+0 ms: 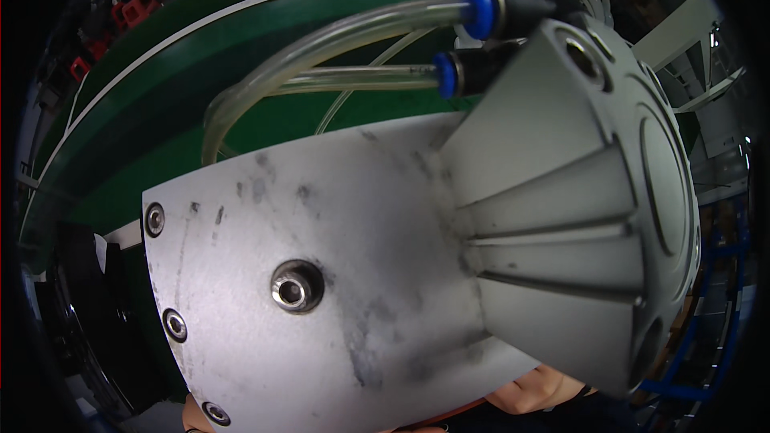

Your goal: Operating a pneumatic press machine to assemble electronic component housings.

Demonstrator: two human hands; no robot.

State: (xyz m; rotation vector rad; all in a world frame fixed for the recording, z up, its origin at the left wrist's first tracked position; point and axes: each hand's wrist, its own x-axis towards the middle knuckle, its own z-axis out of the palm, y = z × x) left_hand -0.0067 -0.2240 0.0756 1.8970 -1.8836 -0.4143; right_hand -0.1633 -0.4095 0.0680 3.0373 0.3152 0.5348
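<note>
The curved metal plate (385, 232) fills mid-view beside its ribbed flange (553, 176), masking most of the left hand (195, 415) and right hand (533, 389), so their grip cannot be told; perhaps they brace it underneath. Blue-collared fittings (480, 10) anchor clear tubes (341, 37).

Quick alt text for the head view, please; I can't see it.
A smudged, bolted metal plate dominates, joined at right to a pale ribbed housing; at its lower edge, the left hand and right hand show only in part. Above, two clear hoses with blue collars curve over a green surface.
</note>
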